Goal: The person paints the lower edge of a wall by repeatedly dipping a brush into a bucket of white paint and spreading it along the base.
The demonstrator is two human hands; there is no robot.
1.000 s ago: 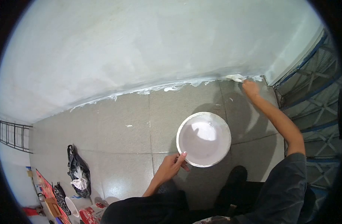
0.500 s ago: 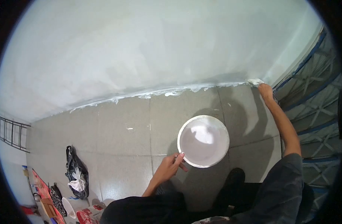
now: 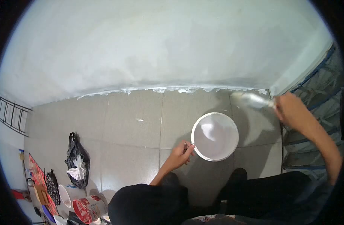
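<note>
A round white bucket [image 3: 216, 137] with pale liquid inside stands on the tiled floor. My left hand [image 3: 178, 156] pinches its left rim between thumb and fingers. On the right, my right hand [image 3: 291, 109] is closed round the handle of a paintbrush [image 3: 256, 100], blurred by motion, whose bristles point left. The brush is above the floor, apart from the wall [image 3: 172, 45]. Wet white paint [image 3: 187, 90] runs along the wall's foot, with ragged smears on the tiles.
A black plastic bag [image 3: 77, 161] lies left on the floor. Nearby are a white tub [image 3: 65, 195], a red and white bucket [image 3: 90, 209] and a red mat [image 3: 37, 170]. A metal rack [image 3: 11, 114] stands far left; a blue-edged folding gate [image 3: 314, 90] is at right.
My right hand has lifted the brush off the wall's foot near the corner and brought it back toward me. The view has shifted; my left hand still holds the bucket's rim.
</note>
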